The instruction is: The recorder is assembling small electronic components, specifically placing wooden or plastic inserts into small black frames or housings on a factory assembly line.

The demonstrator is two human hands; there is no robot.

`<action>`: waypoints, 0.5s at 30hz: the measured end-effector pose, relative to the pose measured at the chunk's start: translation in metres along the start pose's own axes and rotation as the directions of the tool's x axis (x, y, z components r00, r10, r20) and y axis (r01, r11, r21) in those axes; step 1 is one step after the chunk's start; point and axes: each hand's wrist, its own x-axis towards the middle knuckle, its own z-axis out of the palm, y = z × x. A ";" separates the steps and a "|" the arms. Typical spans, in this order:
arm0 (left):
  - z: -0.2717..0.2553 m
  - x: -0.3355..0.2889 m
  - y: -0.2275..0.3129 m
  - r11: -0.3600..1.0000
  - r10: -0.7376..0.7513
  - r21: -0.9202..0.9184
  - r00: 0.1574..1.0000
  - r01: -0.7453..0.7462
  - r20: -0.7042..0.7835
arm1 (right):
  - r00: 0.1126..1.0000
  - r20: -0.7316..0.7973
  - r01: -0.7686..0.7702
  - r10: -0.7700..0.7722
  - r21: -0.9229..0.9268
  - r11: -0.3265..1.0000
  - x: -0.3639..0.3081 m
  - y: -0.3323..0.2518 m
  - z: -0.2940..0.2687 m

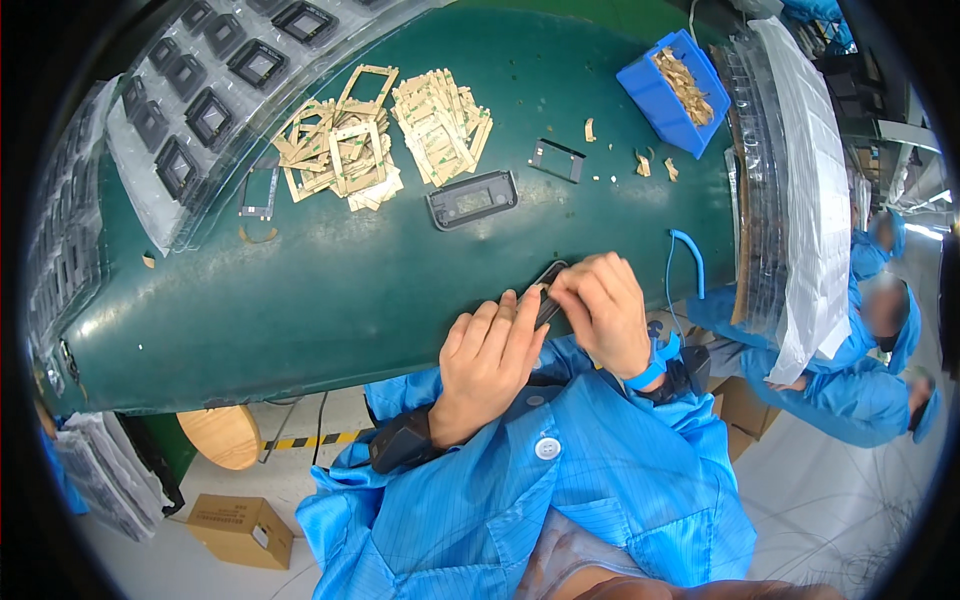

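A dark plastic housing (553,273) lies at the near side of the green table, partly covered by both hands. My left hand (490,360) has its fingers stretched over the housing's left part and its thumb along the near edge, gripping it. At the far right end, my right hand (605,310) is closed in a pinch against the housing. Between the fingertips a small light-coloured bit shows, too hidden to name. Beyond the hands lies a second dark housing (473,201) with a rectangular window. A thin dark frame (557,160) rests to its right.
Two piles of tan adhesive frames, a left pile (340,145) and a right pile (440,125), lie on the green table (330,290). A blue bin (655,95) holds tan scraps. Trays of black frames (185,75) stand far left; stacked trays (790,190) stand right, near co-workers in blue.
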 end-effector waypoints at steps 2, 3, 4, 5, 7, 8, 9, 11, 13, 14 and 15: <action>-0.001 0.000 -0.001 0.987 -0.075 -0.148 0.997 0.070 -0.030 | 0.998 0.049 0.041 -0.044 0.054 0.998 -0.006 -0.011 -0.003; -0.001 0.001 0.000 0.987 -0.068 -0.151 0.997 0.063 -0.031 | 0.992 0.094 0.075 -0.085 0.101 0.992 -0.009 -0.018 -0.009; -0.002 0.001 0.000 0.975 -0.101 -0.206 0.994 0.089 -0.051 | 0.978 0.174 0.084 -0.112 0.160 0.984 -0.011 -0.026 -0.018; -0.004 0.002 0.001 0.959 -0.133 -0.259 0.989 0.111 -0.069 | 0.955 0.237 0.104 -0.179 0.298 0.949 -0.009 -0.027 -0.027; -0.012 0.007 0.000 0.955 -0.133 -0.271 0.991 0.119 -0.034 | 0.953 0.160 0.168 -0.258 0.430 0.887 -0.005 -0.021 -0.049; -0.017 0.007 -0.002 0.951 -0.144 -0.276 0.990 0.140 0.004 | 0.963 0.030 0.230 -0.268 0.430 0.873 0.001 -0.012 -0.061; -0.021 0.003 -0.004 0.945 -0.194 -0.256 0.979 0.205 0.067 | 0.985 -0.157 0.121 -0.074 0.310 0.943 0.005 0.001 -0.077; -0.027 0.007 -0.010 0.942 -0.183 -0.263 0.977 0.206 0.111 | 0.718 -0.563 -0.252 0.409 0.337 0.907 0.023 0.033 -0.096; -0.029 0.012 -0.013 0.913 -0.220 -0.306 0.957 0.271 0.190 | 0.751 -0.634 -0.371 0.185 -0.173 0.913 0.053 0.093 -0.106; -0.032 0.016 -0.011 0.918 -0.194 -0.314 0.964 0.244 0.184 | 0.861 -0.505 -0.228 -0.055 -0.480 0.847 0.052 0.142 -0.104; -0.036 0.021 -0.012 0.897 -0.201 -0.360 0.961 0.258 0.190 | 0.863 -0.502 -0.262 -0.056 -0.539 0.800 0.056 0.144 -0.094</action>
